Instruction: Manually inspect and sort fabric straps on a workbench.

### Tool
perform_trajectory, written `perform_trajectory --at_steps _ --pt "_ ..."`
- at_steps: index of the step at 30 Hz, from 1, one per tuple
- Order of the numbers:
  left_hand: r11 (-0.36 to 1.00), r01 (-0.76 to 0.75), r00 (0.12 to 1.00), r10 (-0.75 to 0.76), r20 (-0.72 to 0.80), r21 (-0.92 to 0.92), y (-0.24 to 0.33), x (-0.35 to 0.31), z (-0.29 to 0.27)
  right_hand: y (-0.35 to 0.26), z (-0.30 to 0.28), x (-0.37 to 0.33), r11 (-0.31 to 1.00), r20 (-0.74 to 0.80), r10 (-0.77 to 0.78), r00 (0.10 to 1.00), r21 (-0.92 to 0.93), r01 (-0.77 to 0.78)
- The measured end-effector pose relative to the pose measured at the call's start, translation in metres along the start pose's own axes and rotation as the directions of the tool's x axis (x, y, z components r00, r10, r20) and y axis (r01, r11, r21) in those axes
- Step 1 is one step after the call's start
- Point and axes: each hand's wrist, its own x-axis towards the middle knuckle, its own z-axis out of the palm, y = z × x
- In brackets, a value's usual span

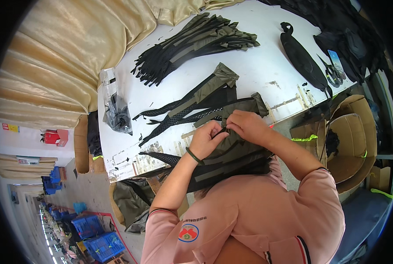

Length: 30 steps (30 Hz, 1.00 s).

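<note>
My left hand and my right hand are close together at the table's front edge, both closed in a pinch. Between them is an olive and black fabric piece, with a narrow dark edge or strip at the left fingertips; the exact grip is partly hidden by the fingers. More dark fabric hangs over my lap, under the hands. Just beyond lie a loose olive panel with black mesh strips and another mesh-strip piece, which reaches close to my right hand.
A pile of similar fabric pieces lies at the back of the white table. A clear plastic bag is at the left. Rightward are a long black pouch, scissors and an open cardboard box. Curtains hang on the left.
</note>
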Motion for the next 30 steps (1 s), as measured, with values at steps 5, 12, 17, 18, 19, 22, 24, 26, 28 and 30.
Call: perform_trajectory --at_steps 5,12,17,18,19,22,24,26,28,30 --pt "0.994 -0.050 0.998 0.047 0.040 0.095 -0.003 -0.001 -0.003 -0.005 -0.001 0.008 0.998 -0.009 -0.055 0.998 -0.039 0.054" --pt "0.835 -0.469 0.883 0.451 0.131 0.289 0.018 -0.006 0.009 0.002 0.003 0.012 0.999 0.057 -0.027 0.998 0.033 0.025" --pt "0.799 -0.452 0.889 0.438 0.132 0.397 0.020 -0.018 0.006 0.011 0.002 0.004 0.784 0.255 0.395 0.883 0.408 -0.468" --pt "0.816 -0.402 0.911 0.403 0.088 0.415 0.015 -0.018 0.004 0.018 0.009 0.000 0.619 0.280 0.489 0.826 0.556 -0.555" --pt "0.816 -0.403 0.910 0.404 0.090 0.414 0.012 -0.017 0.003 0.023 0.013 -0.004 0.420 0.324 0.567 0.758 0.678 -0.604" --pt "0.950 -0.165 0.983 0.181 -0.036 0.263 0.006 -0.014 -0.004 0.009 0.015 -0.007 0.082 0.417 0.570 0.708 0.828 -0.554" --pt "0.968 -0.162 0.985 0.169 -0.021 0.191 0.014 -0.011 0.001 0.000 0.018 -0.011 0.058 0.418 0.572 0.706 0.837 -0.544" --pt "0.980 -0.158 0.987 0.160 -0.006 0.119 0.016 -0.009 0.004 -0.005 0.022 -0.015 0.036 0.419 0.572 0.706 0.846 -0.532" --pt "0.997 -0.071 0.997 0.071 0.026 0.020 0.011 -0.009 0.005 -0.006 0.025 -0.018 0.112 0.361 0.477 0.802 0.880 -0.462" --pt "0.983 -0.001 1.000 0.003 0.007 -0.183 0.006 -0.008 0.002 -0.007 0.014 -0.014 0.037 0.377 0.447 0.811 0.898 -0.438"
